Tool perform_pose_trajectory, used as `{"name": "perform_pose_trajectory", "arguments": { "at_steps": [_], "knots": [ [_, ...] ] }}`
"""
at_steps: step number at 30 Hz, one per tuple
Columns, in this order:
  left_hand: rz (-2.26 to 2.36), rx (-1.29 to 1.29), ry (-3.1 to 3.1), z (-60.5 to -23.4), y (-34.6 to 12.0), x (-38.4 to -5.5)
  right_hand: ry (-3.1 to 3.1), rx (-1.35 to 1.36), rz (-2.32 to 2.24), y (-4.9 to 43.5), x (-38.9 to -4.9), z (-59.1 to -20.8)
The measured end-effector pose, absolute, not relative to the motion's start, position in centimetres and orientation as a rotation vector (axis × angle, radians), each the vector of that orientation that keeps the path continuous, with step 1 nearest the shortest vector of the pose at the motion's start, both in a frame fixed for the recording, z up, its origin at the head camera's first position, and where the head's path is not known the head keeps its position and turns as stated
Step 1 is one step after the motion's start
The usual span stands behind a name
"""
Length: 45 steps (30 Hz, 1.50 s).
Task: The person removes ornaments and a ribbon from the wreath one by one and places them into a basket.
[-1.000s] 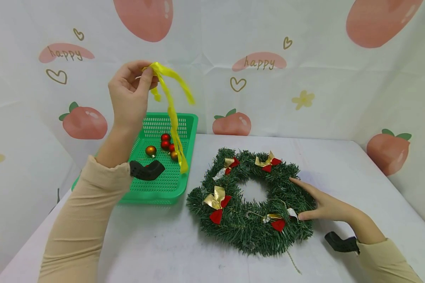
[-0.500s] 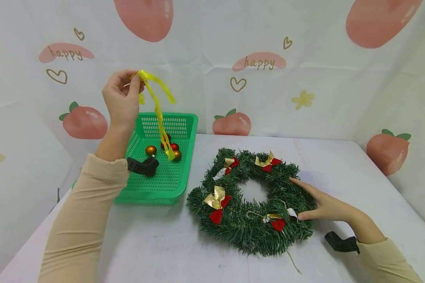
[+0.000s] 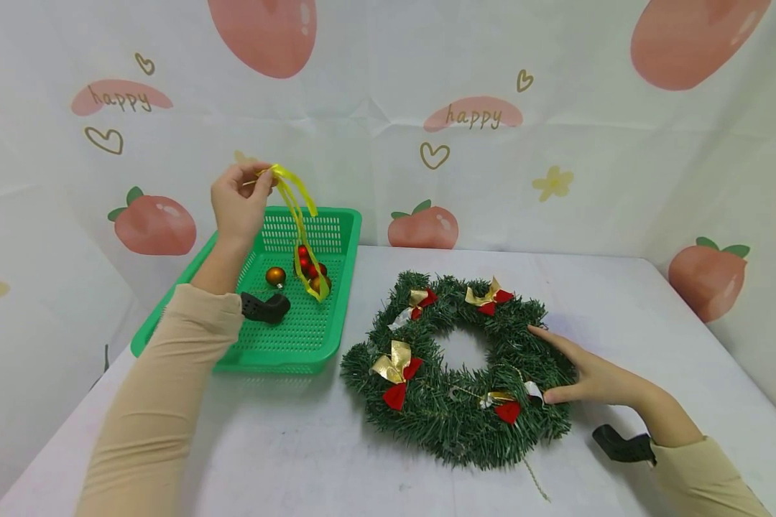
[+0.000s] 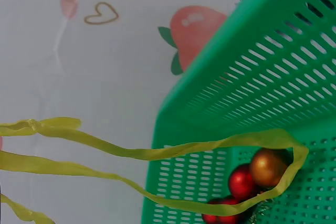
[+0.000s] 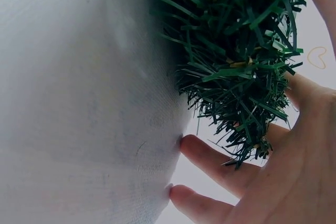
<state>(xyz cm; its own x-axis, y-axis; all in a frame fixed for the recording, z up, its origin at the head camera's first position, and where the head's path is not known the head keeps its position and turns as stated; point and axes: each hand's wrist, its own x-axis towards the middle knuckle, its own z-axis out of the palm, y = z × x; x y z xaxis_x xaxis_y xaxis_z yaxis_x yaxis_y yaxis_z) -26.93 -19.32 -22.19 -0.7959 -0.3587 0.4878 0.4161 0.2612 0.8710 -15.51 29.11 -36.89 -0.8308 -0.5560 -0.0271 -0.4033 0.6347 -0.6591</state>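
A yellow ribbon (image 3: 303, 191) is pinched between the thumb and fingers of my left hand (image 3: 238, 207), raised above the green basket (image 3: 344, 316). Its long loop hangs down in front of red baubles (image 3: 302, 251) and an orange one inside the basket. In the left wrist view the ribbon (image 4: 52, 166) stretches across to the baubles (image 4: 269, 167). My right hand (image 3: 598, 377) is spread against the right side of a green Christmas wreath (image 3: 427, 431), thumb and index finger touching it. The right wrist view shows fingers (image 5: 215, 169) beside the branches (image 5: 236, 77), with fingertips at the table surface.
Gold and red bows (image 3: 396, 370) decorate the wreath. A thin gold cord (image 3: 537, 480) trails from its front edge onto the white table (image 3: 284, 445). Another orange bauble (image 3: 275, 276) lies apart in the basket. A printed cloth (image 3: 375, 172) hangs behind.
My left hand has come down with the ribbon, first leftward, then a little right. The ribbon's loop now hangs in front of the baubles. My right hand and the wreath stay still.
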Motion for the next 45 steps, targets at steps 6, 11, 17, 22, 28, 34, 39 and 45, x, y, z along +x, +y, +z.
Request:
{"name": "perform_pose_trajectory", "arguments": {
  "at_steps": [6, 11, 17, 22, 28, 34, 39, 45],
  "knots": [
    [-1.543, 0.007, -2.001, -23.3, -19.7, -27.4, 2.626, -0.767, -0.973, 29.0, -15.4, -36.9],
    [-1.427, 0.059, -2.154, -24.0, -20.3, -27.4, 2.632, -0.776, -0.972, 29.1, -15.4, -37.1],
    [-1.232, 0.034, -2.395, -24.8, -21.1, -27.4, 2.629, -0.786, -0.980, 29.2, -15.4, -37.2],
    [-1.139, -0.013, -2.572, -25.3, -21.7, -27.4, 2.626, -0.786, -0.986, 29.2, -15.4, -37.2],
    [-1.052, -0.070, -2.773, -25.7, -22.1, -27.5, 2.635, -0.786, -0.983, 29.1, -15.4, -37.1],
    [-0.942, -0.132, -2.948, -25.8, -22.3, -27.7, 2.649, -0.800, -0.978, 29.2, -15.5, -37.2],
    [-0.840, -0.192, -3.126, -26.1, -22.4, -27.8, 2.649, -0.804, -0.974, 29.2, -15.6, -37.2],
    [-0.821, -0.247, -3.194, -26.2, -22.4, -27.7, 2.642, -0.791, -0.979, 29.2, -15.6, -37.2]
  ]
}}
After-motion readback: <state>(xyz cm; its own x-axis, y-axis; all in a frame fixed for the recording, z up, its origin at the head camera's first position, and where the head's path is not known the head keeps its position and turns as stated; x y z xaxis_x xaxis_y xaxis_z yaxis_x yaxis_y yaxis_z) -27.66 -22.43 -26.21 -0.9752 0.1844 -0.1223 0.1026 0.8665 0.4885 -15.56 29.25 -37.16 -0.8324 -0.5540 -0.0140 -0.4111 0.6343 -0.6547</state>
